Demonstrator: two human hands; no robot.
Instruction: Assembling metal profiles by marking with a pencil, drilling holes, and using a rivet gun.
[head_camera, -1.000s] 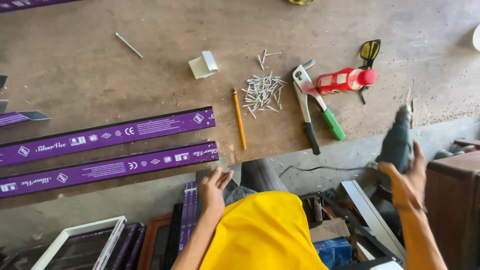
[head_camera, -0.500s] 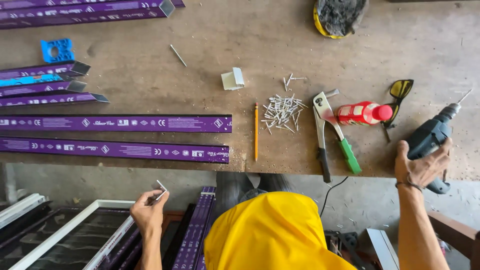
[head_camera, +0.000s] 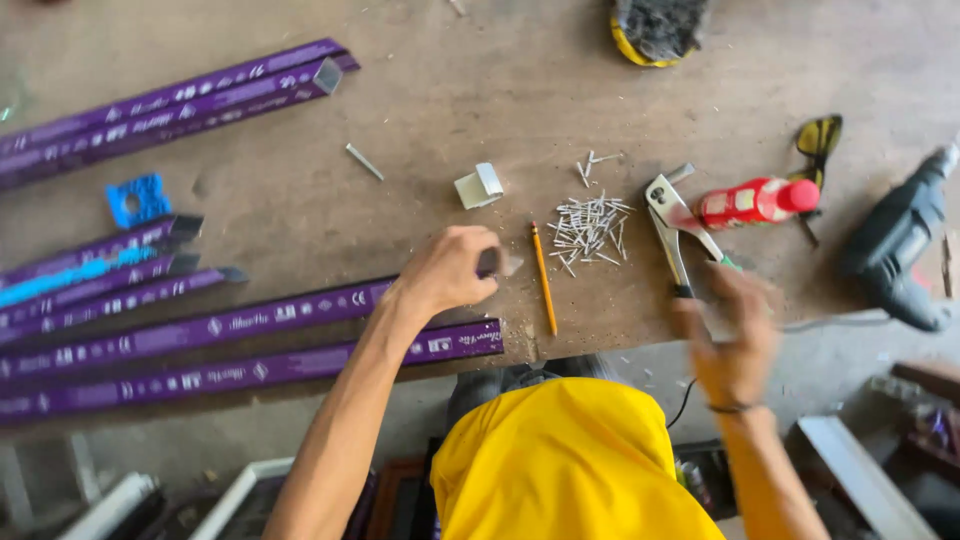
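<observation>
The left hand (head_camera: 445, 270) pinches a small metal piece (head_camera: 503, 263) at the purple bar's (head_camera: 250, 322) right end, the bar running nine to three along the counter (head_camera: 420, 110); the right hand (head_camera: 735, 335), blurred, fingers spread, hovers at six o'clock of the rivet tool (head_camera: 672, 225).

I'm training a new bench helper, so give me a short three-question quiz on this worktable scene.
1. True or false: the yellow wooden pencil lies between the left hand and the heap of small silver rivets.
2. Which lies nearest the right hand? A) blue plastic square piece B) green-handled metal hand riveter C) small white folded bracket
3. Fill in: the left hand rests at the end of a long ______ metal profile.

Key: 1 true; 2 B; 3 purple.
</observation>
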